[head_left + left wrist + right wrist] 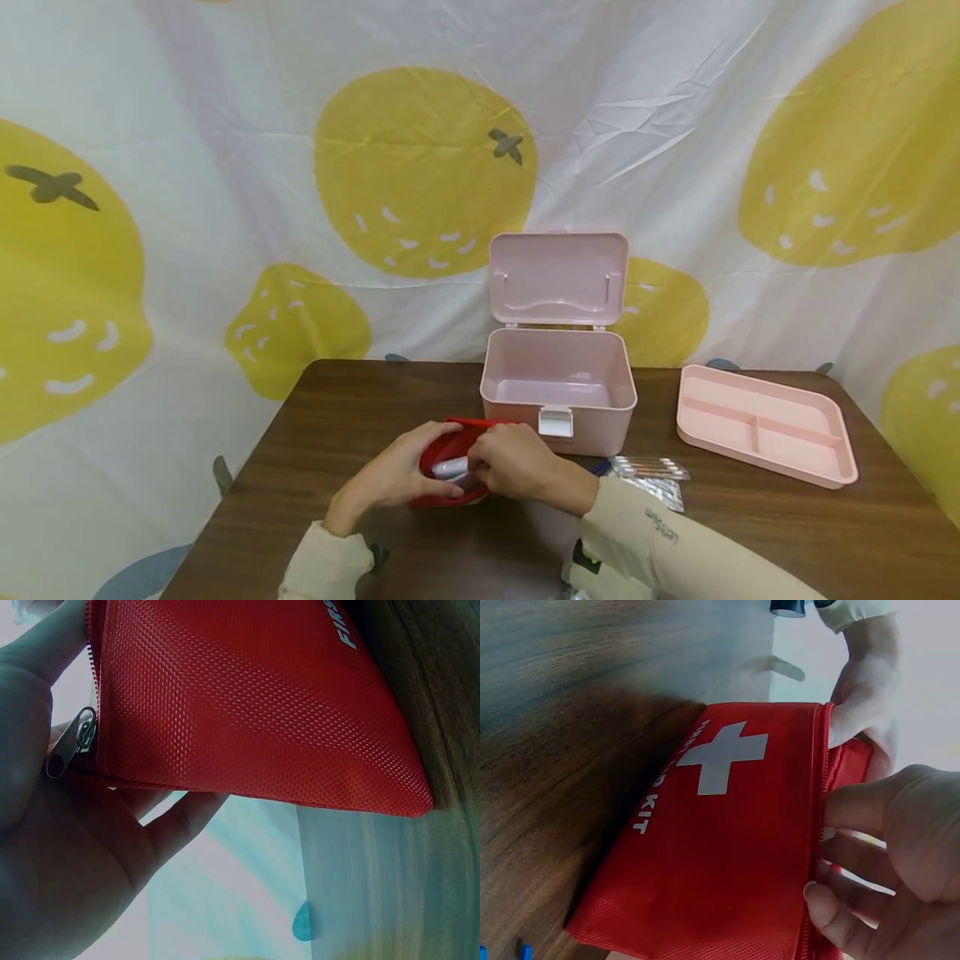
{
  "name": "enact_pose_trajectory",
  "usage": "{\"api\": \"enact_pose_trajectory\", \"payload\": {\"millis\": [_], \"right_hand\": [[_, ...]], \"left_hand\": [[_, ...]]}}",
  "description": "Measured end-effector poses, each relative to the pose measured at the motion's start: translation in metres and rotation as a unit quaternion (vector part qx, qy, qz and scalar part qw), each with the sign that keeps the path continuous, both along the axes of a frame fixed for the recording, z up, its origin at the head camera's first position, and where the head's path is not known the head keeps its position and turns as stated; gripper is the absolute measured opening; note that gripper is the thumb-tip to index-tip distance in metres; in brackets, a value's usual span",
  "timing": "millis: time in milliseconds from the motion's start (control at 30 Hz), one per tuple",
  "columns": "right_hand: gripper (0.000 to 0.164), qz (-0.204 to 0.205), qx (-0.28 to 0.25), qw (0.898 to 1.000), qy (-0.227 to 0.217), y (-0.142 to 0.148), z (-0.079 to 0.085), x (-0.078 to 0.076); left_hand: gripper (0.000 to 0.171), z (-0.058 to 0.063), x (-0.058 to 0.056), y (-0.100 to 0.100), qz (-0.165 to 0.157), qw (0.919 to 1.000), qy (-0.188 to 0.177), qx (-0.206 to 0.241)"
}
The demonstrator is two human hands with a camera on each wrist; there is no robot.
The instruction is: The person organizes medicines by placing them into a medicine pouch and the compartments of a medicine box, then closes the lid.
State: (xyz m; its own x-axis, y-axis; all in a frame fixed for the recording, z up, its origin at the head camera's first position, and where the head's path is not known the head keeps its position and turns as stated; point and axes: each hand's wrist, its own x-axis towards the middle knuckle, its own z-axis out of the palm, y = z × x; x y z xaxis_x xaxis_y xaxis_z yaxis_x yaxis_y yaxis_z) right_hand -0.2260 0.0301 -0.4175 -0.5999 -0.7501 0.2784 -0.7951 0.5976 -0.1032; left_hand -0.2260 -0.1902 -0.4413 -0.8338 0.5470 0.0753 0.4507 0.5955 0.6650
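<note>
My left hand [401, 469] clamps the unzipped pouch [757, 840] on the tabletop [300, 450], a white tube [452, 467] left inside, so emptying looks unfinished; my right hand [517, 460] reaches in, its grip hidden; box [600, 429] open, unfilled; packets [651, 468] and tray [716, 422] already out!

The pouch [720, 840] is coloured bright red and marked with a white cross [722, 759] and white lettering [644, 812]. The box [513, 425] is tinted pale pink, with a white latch [556, 422]; pink is repeated on the tray [795, 408] at three o'clock from it. The bench [330, 417] is grained dark brown. The white curtain [262, 150] is printed with yellow lemons [427, 179].
</note>
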Motion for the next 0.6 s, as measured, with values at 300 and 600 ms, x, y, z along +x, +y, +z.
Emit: {"api": "enact_pose_trajectory", "payload": {"millis": [300,600], "right_hand": [[0.015,-0.046,0.109,0.992,0.042,-0.01,0.001,0.005],[0.007,-0.085,0.177,0.979,0.044,-0.019,-0.002,0.009]], "left_hand": [[0.076,0.001,0.0,0.002,0.002,1.0,0.002,-0.004],[0.076,0.0,0.0,0.002,0.001,1.0,-0.006,-0.001]]}}
